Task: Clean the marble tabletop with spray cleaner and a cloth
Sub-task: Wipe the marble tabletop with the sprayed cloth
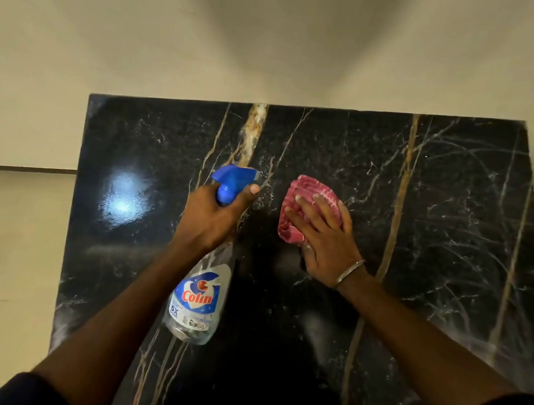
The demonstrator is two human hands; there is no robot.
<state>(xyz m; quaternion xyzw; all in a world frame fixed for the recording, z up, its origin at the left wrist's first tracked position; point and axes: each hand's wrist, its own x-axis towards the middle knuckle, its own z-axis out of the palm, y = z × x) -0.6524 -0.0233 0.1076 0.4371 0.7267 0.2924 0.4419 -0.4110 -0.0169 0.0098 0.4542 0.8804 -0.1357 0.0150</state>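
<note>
Item 1: glossy black marble table (428,188), gold and white veins, hard and slick.
Item 2: clear plastic spray bottle with blue trigger head (200,298), held above the table's middle. My left grip (213,216) is curled round its neck.
Item 3: folded pink ribbed cloth (307,190), lying on the table's middle. My right grip (322,236) presses it, fingers straight.
Method: I'd spray short bursts, then wipe in overlapping passes with flat pressure.
</note>
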